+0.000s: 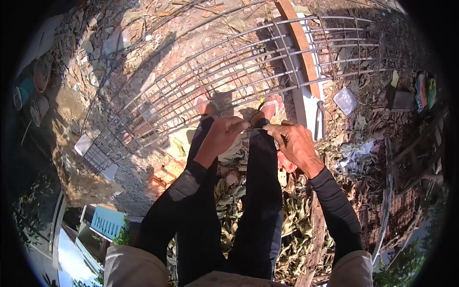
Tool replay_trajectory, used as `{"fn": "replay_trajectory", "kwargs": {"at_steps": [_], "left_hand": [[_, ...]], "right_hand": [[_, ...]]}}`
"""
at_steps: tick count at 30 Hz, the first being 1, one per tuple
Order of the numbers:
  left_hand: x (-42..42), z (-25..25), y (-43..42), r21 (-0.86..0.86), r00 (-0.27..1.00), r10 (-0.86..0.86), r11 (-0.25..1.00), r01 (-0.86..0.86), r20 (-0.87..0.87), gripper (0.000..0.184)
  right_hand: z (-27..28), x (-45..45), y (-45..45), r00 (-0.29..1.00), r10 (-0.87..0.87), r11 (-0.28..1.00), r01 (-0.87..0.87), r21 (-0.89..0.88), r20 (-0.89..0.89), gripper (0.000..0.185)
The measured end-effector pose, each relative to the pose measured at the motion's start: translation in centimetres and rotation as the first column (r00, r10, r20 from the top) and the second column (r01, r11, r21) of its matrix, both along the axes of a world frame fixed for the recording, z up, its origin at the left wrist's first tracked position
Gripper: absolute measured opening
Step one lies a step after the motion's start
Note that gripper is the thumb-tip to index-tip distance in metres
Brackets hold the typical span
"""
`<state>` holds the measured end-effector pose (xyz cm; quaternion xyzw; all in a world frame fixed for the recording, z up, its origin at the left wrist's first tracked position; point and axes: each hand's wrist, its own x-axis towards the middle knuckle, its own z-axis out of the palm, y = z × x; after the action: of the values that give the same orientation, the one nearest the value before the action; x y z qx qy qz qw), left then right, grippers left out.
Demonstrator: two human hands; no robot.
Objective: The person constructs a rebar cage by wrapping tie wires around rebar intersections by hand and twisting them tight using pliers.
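Note:
My left hand point(224, 137) is closed in a pinch, thumb and forefinger pressed together. Facing it, my right hand point(294, 146) pinches as well, its fingers curled. A short thin wire point(257, 128) spans the small gap between the fingertips, held at both ends. Both hands are above my knees, on the near side of a long rebar cage point(215, 79) of bars tied with square hoops. A dark metal tool point(320, 117), its kind unclear, lies on the pale board close to my right hand.
A wooden plank point(301, 45) and a pale board point(311, 107) cross at the cage. Broken bricks point(165, 178) and dry leaves point(299, 225) litter the ground. A clear plastic container point(345, 101) lies right; buckets point(39, 107) stand far left. Branches point(388, 191) lie at right.

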<state>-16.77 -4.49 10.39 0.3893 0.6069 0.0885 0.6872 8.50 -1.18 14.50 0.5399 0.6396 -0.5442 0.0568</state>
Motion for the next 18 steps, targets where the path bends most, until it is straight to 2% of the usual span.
{"fn": "replay_trajectory", "kwargs": {"at_steps": [1, 2, 4, 7, 8, 11, 12, 14, 16, 17, 18], "left_hand": [[-0.5, -0.4, 0.6, -0.146, 0.996, 0.058, 0.988, -0.047, 0.074, 0.025], [-0.7, -0.7, 1.0, -0.132, 0.987, 0.094, 0.988, -0.077, 0.128, 0.025], [-1.0, -1.4, 1.9, -0.111, 0.958, 0.166, 0.983, -0.143, 0.234, 0.024], [-2.3, -2.7, 3.9, 0.04, 0.985, -0.074, 0.997, 0.068, 0.156, 0.023], [-2.2, -3.8, 4.1, 0.183, 0.983, -0.111, 0.98, 0.084, 0.143, 0.023], [-1.0, -4.8, 4.5, 0.084, 0.992, -0.098, 0.991, 0.105, -0.079, 0.023], [-0.4, -6.5, 4.4, 0.104, 0.985, -0.088, 0.989, 0.104, -0.15, 0.025], [0.1, -9.0, 5.7, 0.099, 0.995, 0.083, 0.992, -0.077, -0.062, 0.025], [0.1, -13.0, 7.4, 0.189, 0.97, 0.242, 0.955, -0.231, -0.038, 0.029], [0.0, -15.2, 7.4, 0.283, 0.948, 0.314, 0.915, -0.289, -0.049, 0.032], [-1.3, -13.6, 9.4, 0.229, 0.972, 0.119, 0.971, -0.072, -0.202, 0.036]], "right_hand": [[0.1, -0.3, 1.1, 0.998, 0.065, 0.998, -0.065, 0.01, 0.003, 0.025], [0.2, -0.7, 2.1, 0.988, 0.152, 0.983, -0.155, 0.1, 0.038, 0.026], [0.6, -1.7, 3.9, 0.991, 0.134, 0.987, -0.134, 0.087, 0.009, 0.027], [0.5, -2.9, 5.9, 0.984, 0.181, 0.974, -0.179, 0.136, 0.001, 0.029], [0.2, -3.3, 6.2, 0.978, 0.208, 0.966, -0.21, 0.15, 0.027, 0.029], [-0.5, -4.8, 7.6, 0.937, 0.305, 0.93, -0.331, 0.159, 0.168, 0.029], [-1.1, -5.4, 8.5, 0.913, 0.341, 0.912, -0.38, 0.158, 0.224, 0.03], [-2.8, -5.9, 10.6, 0.876, 0.358, 0.892, -0.423, 0.159, 0.324, 0.028], [-5.4, -5.9, 14.0, 0.875, 0.304, 0.866, -0.419, 0.274, 0.378, 0.026], [-5.4, -6.6, 16.1, 0.822, 0.343, 0.813, -0.503, 0.295, 0.455, 0.022], [-7.1, -6.8, 17.5, 0.665, 0.429, 0.698, -0.673, 0.243, 0.611, 0.02]]}}
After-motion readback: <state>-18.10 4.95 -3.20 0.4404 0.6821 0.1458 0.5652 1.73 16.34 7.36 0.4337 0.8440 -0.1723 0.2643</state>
